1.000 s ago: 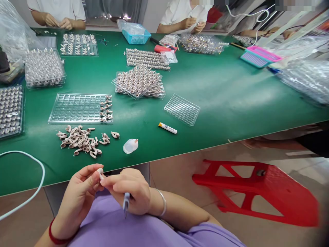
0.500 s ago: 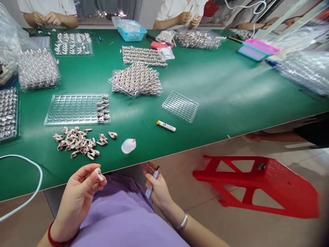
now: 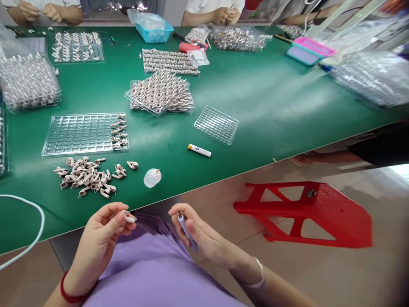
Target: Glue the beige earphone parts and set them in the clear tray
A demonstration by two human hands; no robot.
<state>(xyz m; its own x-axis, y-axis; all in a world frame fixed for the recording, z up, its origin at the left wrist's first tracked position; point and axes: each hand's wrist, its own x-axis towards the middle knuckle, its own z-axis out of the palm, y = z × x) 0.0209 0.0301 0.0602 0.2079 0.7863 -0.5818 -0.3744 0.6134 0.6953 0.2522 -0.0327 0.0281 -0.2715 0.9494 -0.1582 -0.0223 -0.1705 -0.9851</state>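
Observation:
My left hand [image 3: 101,234] pinches a small white earbud shell [image 3: 129,219] between thumb and fingertips, just off the table's front edge. Across from it, my right hand [image 3: 209,241] is closed around a slim light-blue tool [image 3: 186,230] with a dark tip; its exact kind is not clear. A gap separates the tool from the shell. On the table beyond my left hand lies a loose pile of beige-white earbud shells [image 3: 87,175]. A small translucent squeeze bottle [image 3: 152,178] stands to the right of the pile.
Behind the pile is a clear tray [image 3: 79,134] with shells along its right side. Stacked filled trays [image 3: 159,91], an empty clear tray [image 3: 216,125] and a white tube [image 3: 200,150] lie farther on. A red stool [image 3: 345,213] is at right. Co-workers' hands [image 3: 53,12] work across the table.
My right hand has turned and moved up, bringing the tool's tip round toward my left hand. The shell has tilted in my left fingers. The whole view has shifted slightly.

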